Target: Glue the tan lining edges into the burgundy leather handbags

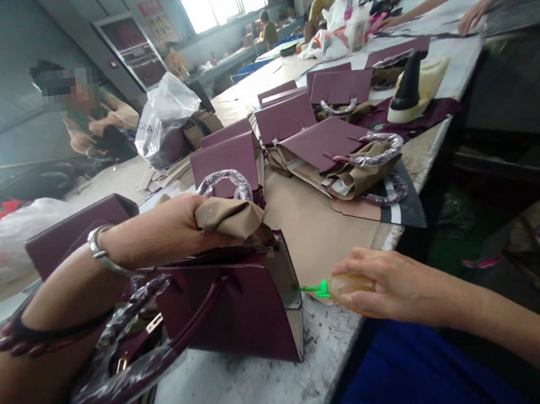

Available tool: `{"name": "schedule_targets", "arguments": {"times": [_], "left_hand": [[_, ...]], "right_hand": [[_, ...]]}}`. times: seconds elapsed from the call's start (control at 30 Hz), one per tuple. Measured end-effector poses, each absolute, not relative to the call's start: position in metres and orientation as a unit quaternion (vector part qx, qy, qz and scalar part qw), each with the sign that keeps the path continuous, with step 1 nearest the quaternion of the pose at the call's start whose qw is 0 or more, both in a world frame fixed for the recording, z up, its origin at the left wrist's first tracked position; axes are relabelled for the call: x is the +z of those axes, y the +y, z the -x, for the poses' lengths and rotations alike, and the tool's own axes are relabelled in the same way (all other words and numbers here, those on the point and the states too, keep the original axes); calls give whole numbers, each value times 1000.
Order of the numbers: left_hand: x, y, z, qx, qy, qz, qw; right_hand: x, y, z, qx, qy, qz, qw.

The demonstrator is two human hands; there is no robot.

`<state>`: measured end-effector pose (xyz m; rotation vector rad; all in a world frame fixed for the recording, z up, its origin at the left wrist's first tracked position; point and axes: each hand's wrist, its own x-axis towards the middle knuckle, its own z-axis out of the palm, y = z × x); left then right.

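A dark maroon handbag (233, 315) stands on the worktable in front of me, its side panel turned to the right. My left hand (180, 224) reaches over its top, the fingers closed on the tan lining (230, 218); the fingertips are partly hidden. Clear film wraps the bag's handle (129, 377), which hangs toward me. In my right hand (389, 282) is a squeeze bottle (354, 293) of amber stuff with a green nozzle (318, 288). The nozzle's tip points left at the edge of the side panel; whether it touches I cannot tell.
Several maroon handbags (285, 117) lie along the worktable (311, 223). A cream container with a black cone-shaped top (407, 88) stands at the right edge. Plastic bags (165, 120) sit at the left. One person (97, 120) works across the table; another's hands (475, 13) are at far right.
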<state>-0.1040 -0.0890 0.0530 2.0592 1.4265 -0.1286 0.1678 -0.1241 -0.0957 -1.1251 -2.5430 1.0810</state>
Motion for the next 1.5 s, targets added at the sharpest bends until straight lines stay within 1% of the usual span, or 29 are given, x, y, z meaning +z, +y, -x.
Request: {"name": "schedule_targets", "arguments": {"times": [0.1,0.2,0.33,0.6,0.73,0.83,0.93,1.23,1.5], "left_hand": [[58,-91,103,-71,547,-768,326],[64,-92,103,-42,556,-759,337],[67,-96,103,-14,554,-774,306],[59,-113,107,0,493,-824,279],[59,-119,110,6,496,-829,259],[59,-124,112,7,468,-846,255],[56,-130,115,17,463,-852,245],[41,-156,140,79,475,-866,136],[45,-137,129,84,472,-866,141]], "right_hand": [[-102,-128,-166,368,-844,385,64],[-99,-126,-167,360,-845,388,79],[-95,-123,-169,343,-841,406,102],[-104,-125,-171,349,-838,409,97],[-106,-124,-167,334,-845,409,86],[-107,-124,-165,346,-846,400,72],[-107,-123,-165,353,-841,402,77],[-106,-122,-166,383,-828,402,71],[-101,-121,-169,387,-820,413,86]]}}
